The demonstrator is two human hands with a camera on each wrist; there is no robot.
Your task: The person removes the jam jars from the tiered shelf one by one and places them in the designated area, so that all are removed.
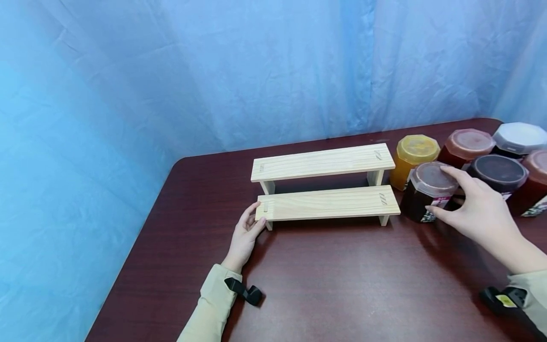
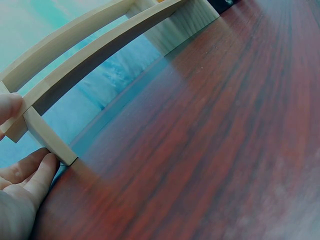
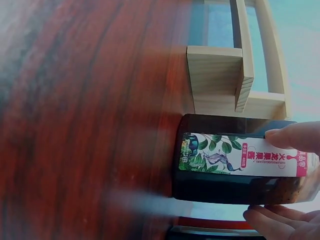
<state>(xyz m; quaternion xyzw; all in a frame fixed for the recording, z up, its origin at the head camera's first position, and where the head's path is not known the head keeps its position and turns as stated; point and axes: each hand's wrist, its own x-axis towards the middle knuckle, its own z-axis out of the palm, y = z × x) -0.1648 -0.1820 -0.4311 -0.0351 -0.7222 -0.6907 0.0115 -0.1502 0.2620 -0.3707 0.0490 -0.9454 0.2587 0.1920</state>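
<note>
A low two-step wooden shelf (image 1: 329, 203) stands on the table, its rear step (image 1: 320, 161) higher than its front one. At the front step's left end, my left hand (image 1: 241, 237) holds the corner; the left wrist view shows fingertips (image 2: 47, 157) against the short leg (image 2: 50, 137). My right hand (image 1: 487, 211) grips a dark jam jar (image 1: 432, 179) from its right side, close to the shelf's right end. In the right wrist view the thumb lies on the jar's pink-and-white label (image 3: 225, 152), with the other fingers on the opposite side. The jar appears upright.
Several other jars crowd the right side: a yellow one (image 1: 412, 154), a reddish one (image 1: 467, 145), a dark-lidded one (image 1: 497, 173), a white-lidded one (image 1: 519, 135) and a red one (image 1: 532, 185). Blue curtains (image 1: 265, 71) hang behind the dark red table (image 1: 320, 280).
</note>
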